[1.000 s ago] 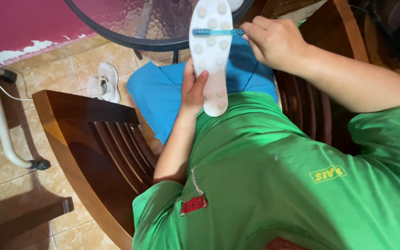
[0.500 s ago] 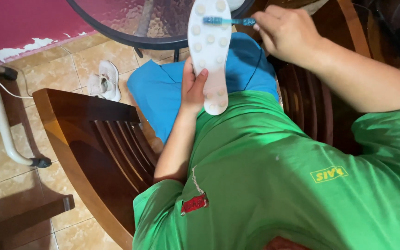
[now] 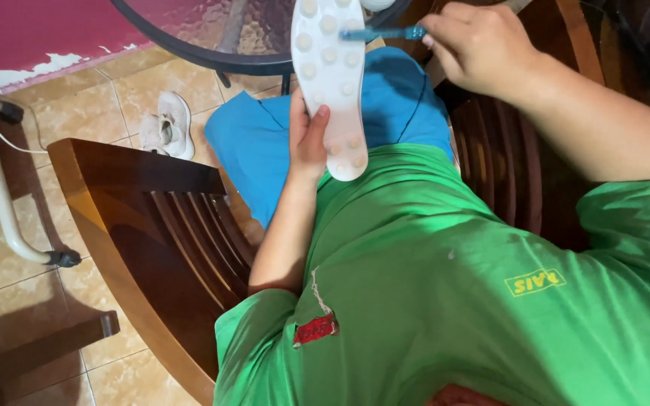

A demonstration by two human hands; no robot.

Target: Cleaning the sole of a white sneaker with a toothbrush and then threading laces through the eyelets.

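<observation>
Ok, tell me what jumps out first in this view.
The white studded shoe held sole-up at top centre stands out first, gripped near its heel by the left hand. The right hand holds a blue toothbrush across the sole's upper studs. Below them a bright green shirt fills the lower frame, and a second white shoe lies on the tiled floor to the left.

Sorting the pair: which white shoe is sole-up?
The white shoe in the left hand, studs showing; the other shoe lies on the floor.
</observation>
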